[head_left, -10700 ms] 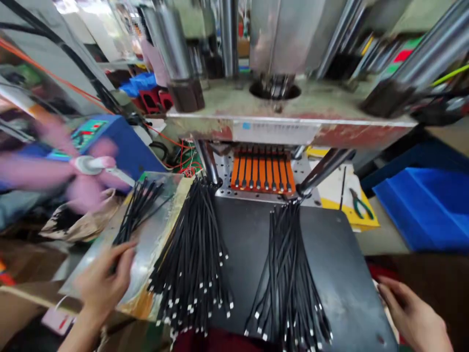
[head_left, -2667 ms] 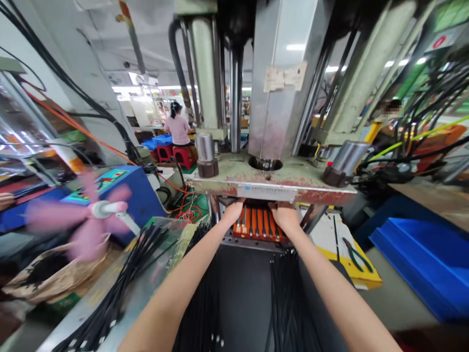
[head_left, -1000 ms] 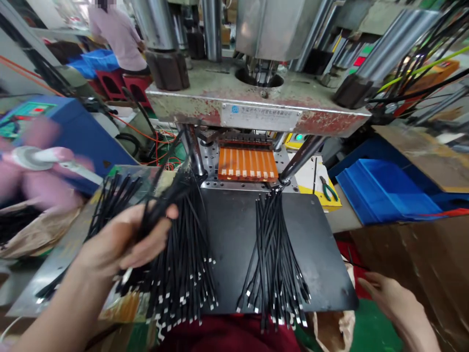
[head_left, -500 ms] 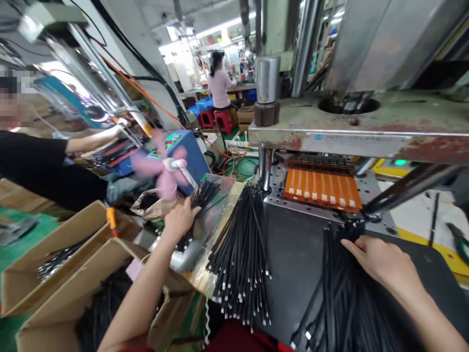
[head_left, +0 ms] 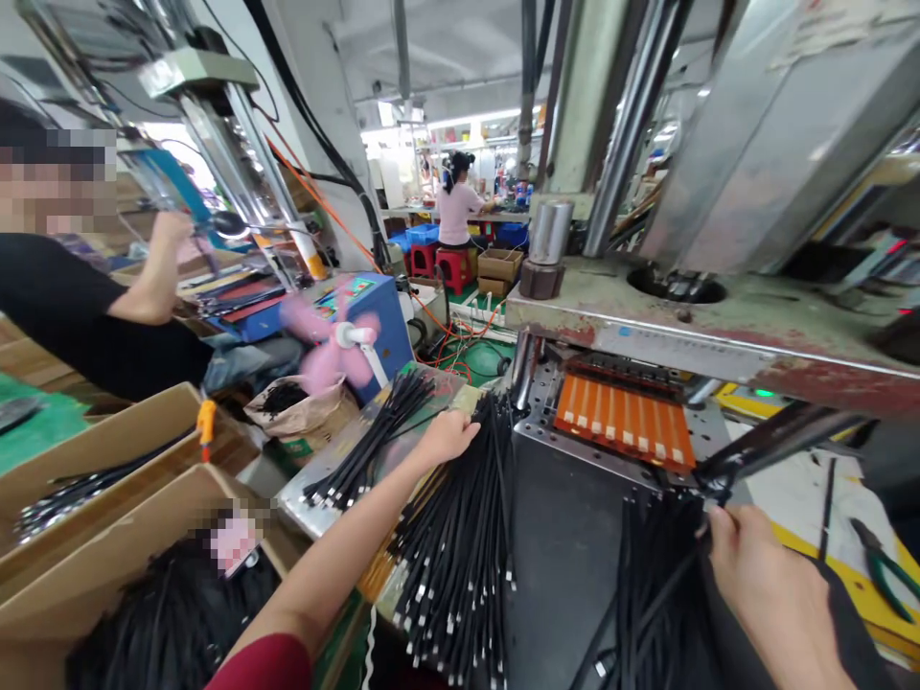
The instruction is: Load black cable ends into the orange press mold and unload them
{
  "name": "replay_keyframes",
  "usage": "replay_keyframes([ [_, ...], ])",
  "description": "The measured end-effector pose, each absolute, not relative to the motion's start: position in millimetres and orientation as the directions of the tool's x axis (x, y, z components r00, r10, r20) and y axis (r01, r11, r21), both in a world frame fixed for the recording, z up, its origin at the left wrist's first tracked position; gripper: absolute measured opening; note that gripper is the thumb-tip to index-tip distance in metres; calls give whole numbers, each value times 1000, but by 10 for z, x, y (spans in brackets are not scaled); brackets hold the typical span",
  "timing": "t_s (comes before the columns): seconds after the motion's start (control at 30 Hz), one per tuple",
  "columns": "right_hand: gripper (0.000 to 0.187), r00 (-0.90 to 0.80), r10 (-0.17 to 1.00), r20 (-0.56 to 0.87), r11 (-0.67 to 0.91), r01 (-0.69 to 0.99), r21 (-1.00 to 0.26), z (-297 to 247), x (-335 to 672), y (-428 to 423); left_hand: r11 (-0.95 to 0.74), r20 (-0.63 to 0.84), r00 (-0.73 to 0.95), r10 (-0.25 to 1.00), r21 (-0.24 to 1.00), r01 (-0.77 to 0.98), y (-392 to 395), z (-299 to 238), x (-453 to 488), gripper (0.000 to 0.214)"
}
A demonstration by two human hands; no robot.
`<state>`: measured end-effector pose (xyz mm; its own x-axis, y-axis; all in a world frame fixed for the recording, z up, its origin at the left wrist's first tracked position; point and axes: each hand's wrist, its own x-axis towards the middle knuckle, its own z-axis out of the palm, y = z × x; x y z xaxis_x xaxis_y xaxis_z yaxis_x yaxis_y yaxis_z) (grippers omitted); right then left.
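Observation:
My left hand (head_left: 446, 436) reaches forward to the top of the middle bundle of black cables (head_left: 460, 546), its fingers curled onto the cable ends there. My right hand (head_left: 762, 585) rests on the right bundle of black cables (head_left: 647, 594), fingers pinched around strands near its top. Both bundles fan out over a black mat (head_left: 567, 517). Just beyond them an orange mould fixture (head_left: 625, 426) with white-tipped slots sits under the press plate (head_left: 690, 331). A smaller cable bundle (head_left: 374, 436) lies on a metal tray left of my left hand.
A spinning pink fan (head_left: 334, 340) and a blue control box (head_left: 366, 307) stand behind the tray. Cardboard boxes (head_left: 107, 450) of cables sit at left, beside a co-worker in black (head_left: 86, 316). Pliers (head_left: 881, 565) lie at right. Another person (head_left: 456, 206) sits far back.
My left hand has left the small bundle on the tray and moved right to the top of the middle bundle. My right hand stays at the right bundle's top, now pinching strands.

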<state>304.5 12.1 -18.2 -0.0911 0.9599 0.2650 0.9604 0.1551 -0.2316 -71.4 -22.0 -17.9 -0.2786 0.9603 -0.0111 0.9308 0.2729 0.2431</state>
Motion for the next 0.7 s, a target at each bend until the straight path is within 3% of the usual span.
replay_keyframes([
  [0.1,31,-204,941,271,327,756,-567,-44,2835,40,242,123,-278,953,250,938,-239,-95,-641,23],
  [0.2,32,-407,882,239,439,520,-733,178,2549,-114,11,294,-153,943,434,901,-314,235,-477,19],
  [0.3,26,-548,786,287,533,364,-764,435,2267,-294,-269,347,3,938,724,635,-415,689,-191,15],
  [0.4,23,-555,737,385,590,253,-766,627,2090,-396,-305,257,182,949,894,328,-490,1069,100,18],
  [0.5,23,-505,737,449,614,223,-757,731,2039,-395,-251,193,305,933,954,164,-469,1256,300,21],
  [0.7,30,-433,733,526,665,291,-687,652,2063,-338,-235,219,261,940,972,31,-216,1242,458,22],
])
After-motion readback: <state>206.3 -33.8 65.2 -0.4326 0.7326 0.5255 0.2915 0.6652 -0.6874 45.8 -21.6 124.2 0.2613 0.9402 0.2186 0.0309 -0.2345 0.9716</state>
